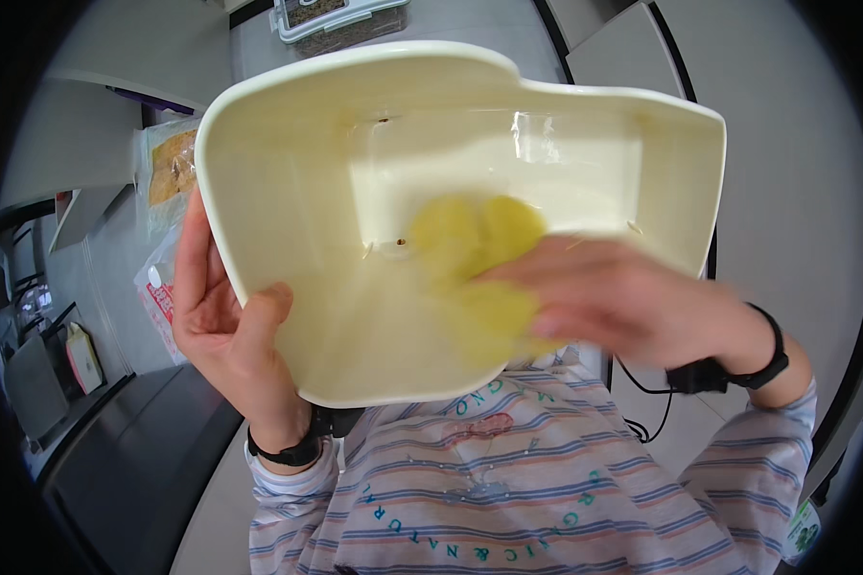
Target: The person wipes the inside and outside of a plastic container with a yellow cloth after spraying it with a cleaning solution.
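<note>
A cream-coloured, glossy plastic bin (316, 316) is held up before my chest, tilted so that I look into it. My left hand (234, 309) grips its left wall, thumb inside the rim and fingers behind. Pinched in my right hand (611, 295) is a yellow cloth or sponge (500, 309) with rounded lobes, over the lower inner wall. Motion blurs both, so the contact is unclear. Small dark marks show near the corners of the bin's base. Each wrist wears a black band.
Behind the bin, a lidded clear container (352, 29) with grainy contents stands on a grey surface. Bagged food (171, 169) and a plastic bag with red print (160, 287) lie to the left. A black cable (661, 420) hangs at the lower right.
</note>
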The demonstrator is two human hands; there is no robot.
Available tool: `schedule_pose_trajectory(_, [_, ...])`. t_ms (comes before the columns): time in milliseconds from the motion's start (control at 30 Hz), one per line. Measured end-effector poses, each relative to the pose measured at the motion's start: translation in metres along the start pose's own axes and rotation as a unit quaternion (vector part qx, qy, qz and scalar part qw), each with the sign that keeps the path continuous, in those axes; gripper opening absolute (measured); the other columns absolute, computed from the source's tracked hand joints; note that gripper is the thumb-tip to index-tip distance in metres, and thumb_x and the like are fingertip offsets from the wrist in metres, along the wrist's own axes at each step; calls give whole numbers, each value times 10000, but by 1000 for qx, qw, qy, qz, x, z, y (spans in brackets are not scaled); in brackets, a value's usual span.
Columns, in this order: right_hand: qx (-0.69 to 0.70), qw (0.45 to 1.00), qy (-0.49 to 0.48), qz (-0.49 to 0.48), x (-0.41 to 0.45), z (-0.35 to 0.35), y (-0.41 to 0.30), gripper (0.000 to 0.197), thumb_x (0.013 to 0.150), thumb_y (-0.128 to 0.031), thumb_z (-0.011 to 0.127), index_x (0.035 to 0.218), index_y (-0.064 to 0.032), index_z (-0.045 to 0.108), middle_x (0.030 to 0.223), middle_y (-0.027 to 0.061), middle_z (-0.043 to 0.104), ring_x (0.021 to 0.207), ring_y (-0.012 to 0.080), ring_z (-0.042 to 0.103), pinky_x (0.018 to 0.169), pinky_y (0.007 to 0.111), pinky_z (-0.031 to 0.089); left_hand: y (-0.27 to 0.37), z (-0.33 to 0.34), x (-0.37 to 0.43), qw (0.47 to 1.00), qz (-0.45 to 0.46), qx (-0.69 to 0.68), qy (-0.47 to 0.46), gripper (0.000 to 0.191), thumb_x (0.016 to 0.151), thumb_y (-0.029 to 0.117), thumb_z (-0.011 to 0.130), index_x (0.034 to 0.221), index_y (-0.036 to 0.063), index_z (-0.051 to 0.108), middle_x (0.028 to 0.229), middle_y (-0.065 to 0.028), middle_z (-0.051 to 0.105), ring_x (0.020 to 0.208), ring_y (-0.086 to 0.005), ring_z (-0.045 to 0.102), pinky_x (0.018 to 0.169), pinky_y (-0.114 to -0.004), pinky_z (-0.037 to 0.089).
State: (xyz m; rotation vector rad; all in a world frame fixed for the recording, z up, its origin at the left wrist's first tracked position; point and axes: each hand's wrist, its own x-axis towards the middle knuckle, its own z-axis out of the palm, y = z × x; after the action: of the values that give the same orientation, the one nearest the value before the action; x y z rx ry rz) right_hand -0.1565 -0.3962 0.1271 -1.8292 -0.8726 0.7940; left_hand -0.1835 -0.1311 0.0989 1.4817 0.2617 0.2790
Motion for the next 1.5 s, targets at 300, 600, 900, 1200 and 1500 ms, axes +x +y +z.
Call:
schedule_pose_trajectory(300, [-91,898,-319,289,-11,-5,82,610,997,-404,271,1425,31,278,1534,227,119,1419,357,140,1161,442,93,0,-5,-16,998,44,7,45,687,669,-111,466,1347,-150,362,1266,-252,534,1161,-266,551,991,-340,420])
schedule_pose_trajectory(600, [-131,978,-130,95,6,53,47,423,999,-300,312,1123,48,518,1363,245,408,1307,375,322,1042,532,285,2,-6,-32,988,137,3,-75,635,709,-172,398,1339,-192,317,1316,-320,449,1222,-336,491,1026,-378,380])
schedule_pose_trajectory(900, [-177,973,-106,107,44,58,82,290,950,-161,400,1045,41,585,1218,228,507,1165,366,453,1012,433,369,2,-6,-20,996,68,-27,-50,644,731,-172,395,1366,-174,284,1357,-293,427,1254,-306,470,1040,-367,373])
schedule_pose_trajectory(1200, [-308,887,-119,322,29,-31,45,317,926,-201,453,820,52,612,851,240,608,806,391,598,793,475,475,-3,-8,4,994,38,-91,-57,636,716,-163,385,1351,-146,352,1351,-234,469,1254,-251,482,1038,-312,376])
schedule_pose_trajectory(1500, [-484,854,-187,-29,120,23,92,356,906,-187,522,1222,-25,547,1282,129,449,1136,294,465,967,372,432,-2,-2,25,990,29,-89,-104,705,655,-130,413,1359,-90,397,1361,-204,473,1229,-209,496,1017,-287,377])
